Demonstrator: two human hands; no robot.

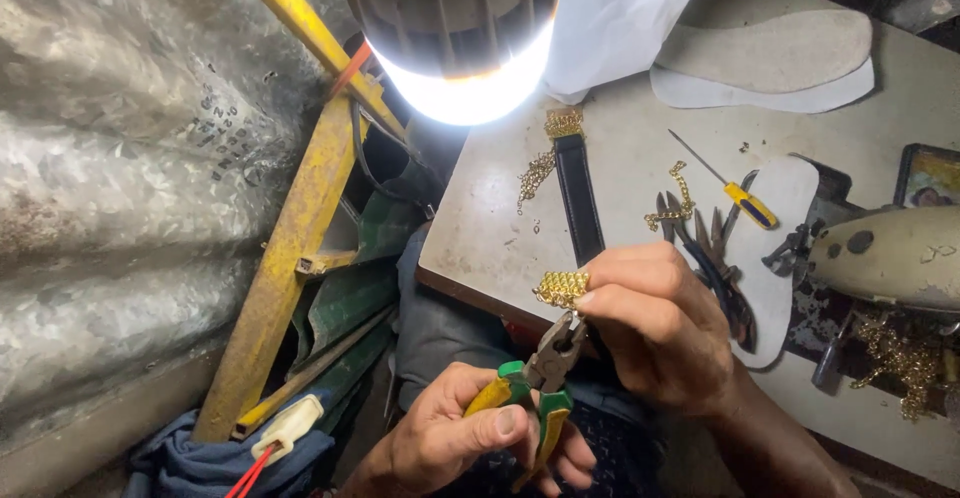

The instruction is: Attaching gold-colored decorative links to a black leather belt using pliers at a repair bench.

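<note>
My left hand (450, 443) grips a pair of pliers (548, 368) by its green and yellow handles, jaws pointing up. The jaws meet the lower edge of a small gold mesh chain piece (562, 286). My right hand (655, 333) pinches that gold piece between thumb and fingertips, just off the near edge of the worktable (620, 158). A black strap (578, 198) lies on the table and runs from a gold end piece at the far side towards the held piece; its near end is hidden behind my fingers.
A bright lamp (460, 28) hangs over the table. Loose gold chains (537, 173), a yellow-handled screwdriver (745, 203), dark hand tools (715, 258) and grey shoe insoles (770, 53) lie on the table. A yellow metal frame (290, 258) and corrugated sheet stand to the left.
</note>
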